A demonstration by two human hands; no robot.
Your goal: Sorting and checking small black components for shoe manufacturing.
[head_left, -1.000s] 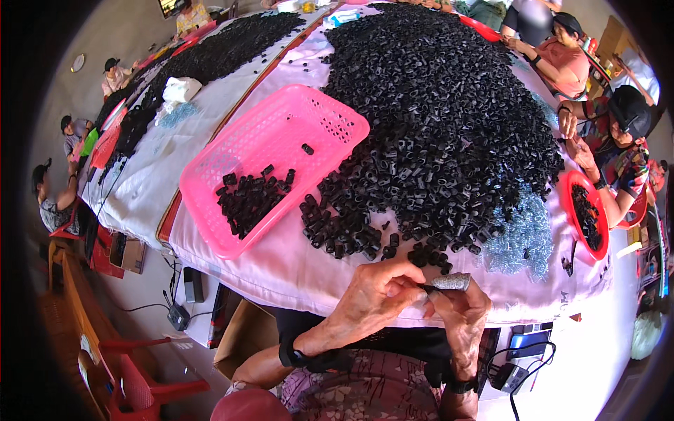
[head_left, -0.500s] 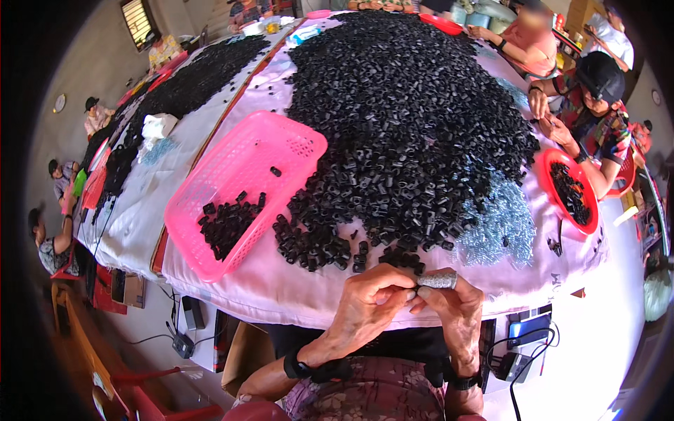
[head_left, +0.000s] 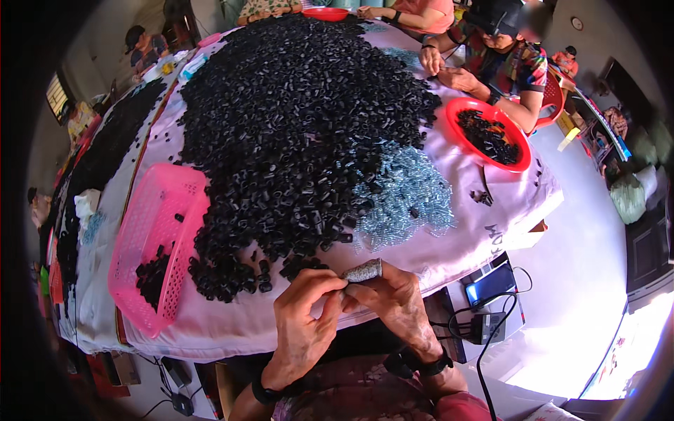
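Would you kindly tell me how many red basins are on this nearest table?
2: one red basin toward the right edge of the table; another red basin at the far edge, beyond the black pile. Others may be hidden.

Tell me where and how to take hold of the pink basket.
Best, I'd judge, by the rim at the near end of the basket, coming from the near side. The black pieces inside lie in that nearer half, so the weight probably sits there, while the pile crowds the right long side.
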